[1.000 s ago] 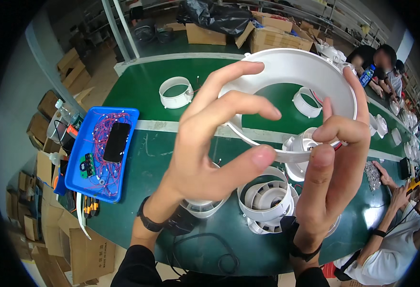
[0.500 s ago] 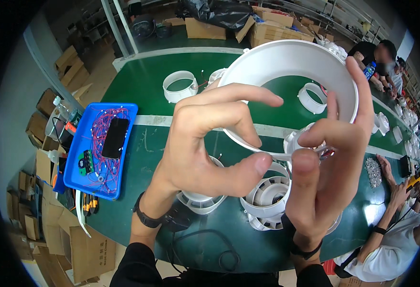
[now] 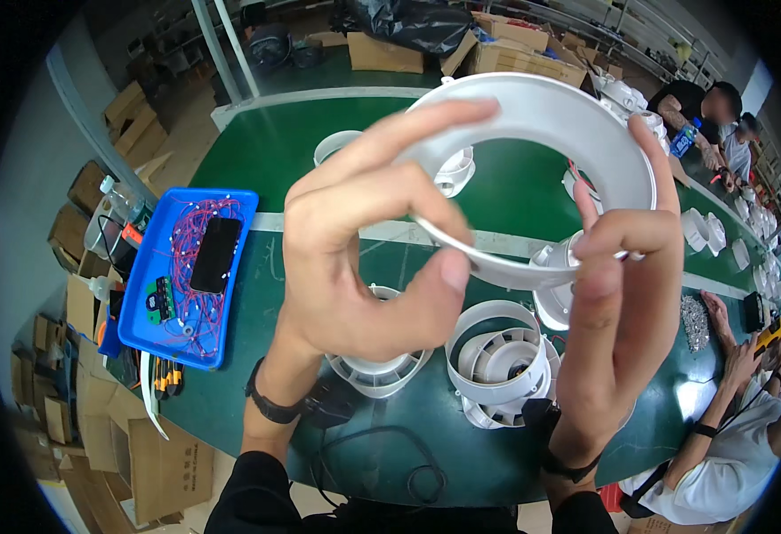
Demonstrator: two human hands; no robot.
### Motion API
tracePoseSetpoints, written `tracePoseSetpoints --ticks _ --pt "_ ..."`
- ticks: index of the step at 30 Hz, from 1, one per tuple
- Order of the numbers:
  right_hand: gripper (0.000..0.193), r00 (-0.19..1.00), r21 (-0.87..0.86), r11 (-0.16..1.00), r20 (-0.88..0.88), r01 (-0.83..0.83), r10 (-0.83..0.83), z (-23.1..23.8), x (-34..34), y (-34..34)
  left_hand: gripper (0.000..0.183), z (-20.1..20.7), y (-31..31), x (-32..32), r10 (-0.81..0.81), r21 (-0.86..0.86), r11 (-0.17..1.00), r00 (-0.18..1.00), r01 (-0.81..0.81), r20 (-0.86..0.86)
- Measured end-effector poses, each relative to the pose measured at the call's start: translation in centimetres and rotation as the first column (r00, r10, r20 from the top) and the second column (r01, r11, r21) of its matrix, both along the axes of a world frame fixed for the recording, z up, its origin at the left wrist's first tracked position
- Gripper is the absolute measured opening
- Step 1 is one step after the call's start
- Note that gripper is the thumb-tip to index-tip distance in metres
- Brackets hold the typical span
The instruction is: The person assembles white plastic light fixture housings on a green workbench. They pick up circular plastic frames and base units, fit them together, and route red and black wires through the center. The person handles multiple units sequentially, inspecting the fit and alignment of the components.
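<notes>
We've got the white plastic ring (image 3: 577, 125) lifted close to the camera, upper centre-right of view, held between both hands above the green table (image 3: 257, 151). Left hand (image 3: 364, 258) pinches the ring's rim around its 9 to 7 o'clock edge: thumb pressed under, index finger laid over the top. Right hand (image 3: 626, 294) clamps the rim at about 4 o'clock, thumb on the near face, fingers wrapped behind the edge. Both grips are closed on the ring. Below the hands, at 6 o'clock from the ring, two white fan housings (image 3: 502, 356) sit on the table, one partly hidden under the left palm. Blue tray (image 3: 141, 294) at 9 o'clock of the view holds red wiring, a small green circuit board and a black phone (image 3: 215, 255). More white rings (image 3: 333, 142) lie farther up the table at 12 o'clock. Another person (image 3: 737, 427) sits at 4 o'clock, forearm on the table edge. Cardboard boxes (image 3: 382, 53) are stacked beyond the table.
</notes>
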State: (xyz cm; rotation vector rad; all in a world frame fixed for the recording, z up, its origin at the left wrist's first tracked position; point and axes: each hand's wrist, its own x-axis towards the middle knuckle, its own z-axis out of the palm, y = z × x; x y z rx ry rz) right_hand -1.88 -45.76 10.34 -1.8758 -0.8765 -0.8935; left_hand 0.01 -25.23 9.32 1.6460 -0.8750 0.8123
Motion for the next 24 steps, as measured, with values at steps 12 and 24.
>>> tracePoseSetpoints --ticks 12,24 --pt "0.046 0.87 0.251 0.96 -0.439 -0.121 0.224 0.6 0.1 -0.8 0.13 0.8 -2.2 -0.8 -0.093 -0.311 0.949 0.894 -0.054 -0.439" --pt "0.077 0.868 0.389 0.909 -0.386 -0.152 0.311 0.0 -0.5 0.7 0.116 -0.1 -3.3 -1.0 -0.05 -0.266 0.963 0.944 -0.041 -0.326"
